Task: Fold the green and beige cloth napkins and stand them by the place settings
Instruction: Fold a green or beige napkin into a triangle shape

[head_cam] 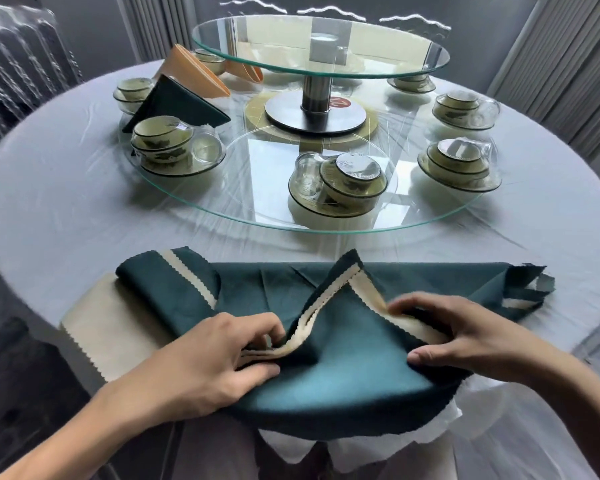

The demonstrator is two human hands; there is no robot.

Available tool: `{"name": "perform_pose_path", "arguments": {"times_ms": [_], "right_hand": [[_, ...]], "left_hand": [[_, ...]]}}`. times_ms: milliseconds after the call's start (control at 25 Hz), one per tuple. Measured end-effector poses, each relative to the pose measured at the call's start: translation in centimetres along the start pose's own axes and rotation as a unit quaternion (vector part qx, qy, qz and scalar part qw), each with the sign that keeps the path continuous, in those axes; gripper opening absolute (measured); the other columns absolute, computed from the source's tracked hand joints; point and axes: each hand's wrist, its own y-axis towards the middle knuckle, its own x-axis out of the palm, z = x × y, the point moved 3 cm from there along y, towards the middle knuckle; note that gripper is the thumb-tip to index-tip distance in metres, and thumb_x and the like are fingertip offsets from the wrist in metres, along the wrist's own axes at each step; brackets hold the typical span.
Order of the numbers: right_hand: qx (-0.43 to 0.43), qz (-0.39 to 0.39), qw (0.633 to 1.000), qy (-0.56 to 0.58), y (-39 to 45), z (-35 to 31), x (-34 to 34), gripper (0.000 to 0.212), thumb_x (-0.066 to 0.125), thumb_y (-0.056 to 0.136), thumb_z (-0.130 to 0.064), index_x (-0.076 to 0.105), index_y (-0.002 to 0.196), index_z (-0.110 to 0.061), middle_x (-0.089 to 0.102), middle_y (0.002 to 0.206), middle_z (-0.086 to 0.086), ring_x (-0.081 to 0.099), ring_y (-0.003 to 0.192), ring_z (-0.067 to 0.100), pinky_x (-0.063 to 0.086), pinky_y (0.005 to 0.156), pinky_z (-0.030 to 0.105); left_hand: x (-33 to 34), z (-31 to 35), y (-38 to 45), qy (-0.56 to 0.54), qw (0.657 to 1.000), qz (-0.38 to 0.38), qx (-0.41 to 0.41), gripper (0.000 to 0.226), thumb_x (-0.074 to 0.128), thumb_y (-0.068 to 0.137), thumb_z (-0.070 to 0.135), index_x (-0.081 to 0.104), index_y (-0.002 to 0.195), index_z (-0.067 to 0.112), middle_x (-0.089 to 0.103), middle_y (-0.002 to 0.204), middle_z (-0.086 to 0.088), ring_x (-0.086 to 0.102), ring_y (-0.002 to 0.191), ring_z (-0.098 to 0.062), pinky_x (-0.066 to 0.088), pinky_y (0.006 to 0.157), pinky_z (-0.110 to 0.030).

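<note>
A dark green napkin with a beige zigzag-edged napkin layered under it lies at the table's near edge, partly folded, one corner raised into a peak. My left hand pinches the layered green and beige edges at the left of the fold. My right hand grips the folded flap at the right, fingers curled over the beige edge, thumb on the green cloth. More beige napkin and green cloth lie spread to the left. A folded green napkin and folded orange-beige napkins stand by the far left settings.
A round table with a white cloth carries a glass lazy Susan with a raised glass tier on a metal post. Several place settings of stacked bowls ring it. Chairs and curtains stand behind.
</note>
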Motion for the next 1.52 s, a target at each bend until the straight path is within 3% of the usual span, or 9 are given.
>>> {"name": "perform_pose_path", "arguments": {"times_ms": [240, 360, 440, 560, 640, 760, 1160, 1320, 1520], "right_hand": [[-0.105, 0.113, 0.987, 0.043, -1.6, -2.3, -0.6, 0.026, 0.072, 0.085, -0.013, 0.054, 0.073, -0.028, 0.045, 0.065, 0.004, 0.039, 0.06, 0.021, 0.03, 0.056, 0.027], [-0.139, 0.207, 0.967, 0.047, -2.1, -3.9, -3.3, 0.022, 0.066, 0.084, -0.015, 0.058, 0.067, -0.026, 0.048, 0.062, -0.001, 0.044, 0.061, 0.011, 0.035, 0.059, 0.024], [-0.14, 0.28, 0.95, 0.008, -0.6, -5.7, -6.6, 0.016, 0.066, 0.087, -0.007, 0.069, 0.079, -0.02, 0.062, 0.072, -0.005, 0.054, 0.072, 0.01, 0.041, 0.069, 0.021], [-0.142, 0.382, 0.91, -0.078, 4.7, -8.9, -12.6, 0.017, 0.065, 0.084, 0.003, 0.072, 0.091, -0.011, 0.069, 0.086, -0.008, 0.059, 0.083, 0.005, 0.044, 0.076, 0.024], [-0.075, 0.438, 0.877, -0.181, 9.6, -9.7, -16.5, 0.022, 0.059, 0.082, -0.003, 0.068, 0.102, -0.009, 0.069, 0.105, 0.007, 0.062, 0.099, 0.023, 0.043, 0.079, 0.033], [0.107, 0.395, 0.858, -0.31, 14.6, -9.6, -18.0, 0.054, 0.057, 0.091, -0.025, 0.041, 0.143, -0.021, 0.032, 0.152, 0.012, 0.036, 0.134, 0.036, 0.032, 0.105, 0.05], [-0.134, 0.415, 0.887, -0.155, 5.9, -3.8, 2.0, 0.023, 0.061, 0.08, -0.011, 0.071, 0.1, -0.016, 0.064, 0.12, 0.0, 0.056, 0.112, 0.022, 0.042, 0.097, 0.037], [-0.145, 0.241, 0.948, -0.15, 2.7, -2.1, 7.6, 0.032, 0.054, 0.091, -0.032, 0.065, 0.12, -0.023, 0.056, 0.138, -0.006, 0.051, 0.128, 0.016, 0.038, 0.104, 0.035], [-0.119, 0.17, 0.95, -0.232, 1.3, -1.3, 9.5, 0.052, 0.036, 0.097, -0.051, 0.045, 0.144, -0.032, 0.032, 0.156, -0.013, 0.023, 0.145, 0.009, 0.013, 0.118, 0.03]], "left_hand": [[-1.9, -1.3, -1.2, -0.036, 0.989, -0.134, -0.059, 0.044, 0.072, 0.08, 0.045, 0.044, 0.073, 0.012, 0.037, 0.062, 0.0, 0.035, 0.058, -0.008, 0.03, 0.058, -0.038], [-5.1, -0.2, 0.3, -0.095, 0.993, -0.051, -0.048, 0.029, 0.067, 0.083, 0.041, 0.065, 0.091, 0.013, 0.066, 0.078, -0.003, 0.061, 0.071, -0.02, 0.049, 0.07, -0.043], [-8.7, 0.5, 3.2, -0.124, 0.991, 0.018, -0.049, 0.021, 0.069, 0.084, 0.032, 0.069, 0.097, 0.016, 0.071, 0.084, -0.005, 0.067, 0.076, -0.017, 0.052, 0.07, -0.039], [-15.4, 1.3, 10.9, 0.053, 0.99, 0.125, -0.028, 0.006, 0.07, 0.09, 0.023, 0.067, 0.086, 0.025, 0.065, 0.075, 0.007, 0.062, 0.079, -0.013, 0.043, 0.07, -0.034], [-18.9, 1.0, 16.3, 0.139, 0.96, 0.234, -0.058, 0.014, 0.064, 0.092, 0.014, 0.066, 0.103, 0.022, 0.067, 0.097, -0.001, 0.062, 0.099, -0.025, 0.044, 0.082, -0.035], [-19.3, 0.0, 20.1, 0.26, 0.89, 0.334, -0.167, 0.041, 0.056, 0.092, 0.016, 0.049, 0.132, 0.015, 0.056, 0.129, -0.016, 0.053, 0.118, -0.038, 0.04, 0.098, -0.047], [-0.8, -3.4, 4.8, 0.086, 0.982, 0.067, 0.152, 0.012, 0.063, 0.091, 0.03, 0.071, 0.098, 0.025, 0.064, 0.111, 0.017, 0.061, 0.102, -0.007, 0.049, 0.087, -0.032], [0.5, -5.8, -1.0, 0.041, 0.989, -0.012, 0.142, 0.034, 0.072, 0.085, 0.044, 0.068, 0.119, 0.036, 0.048, 0.145, 0.021, 0.041, 0.137, -0.005, 0.03, 0.112, -0.023], [0.9, -6.7, -2.3, 0.082, 0.983, -0.048, 0.157, 0.044, 0.065, 0.087, 0.05, 0.06, 0.13, 0.043, 0.038, 0.153, 0.023, 0.027, 0.146, -0.004, 0.017, 0.119, -0.03]]}}
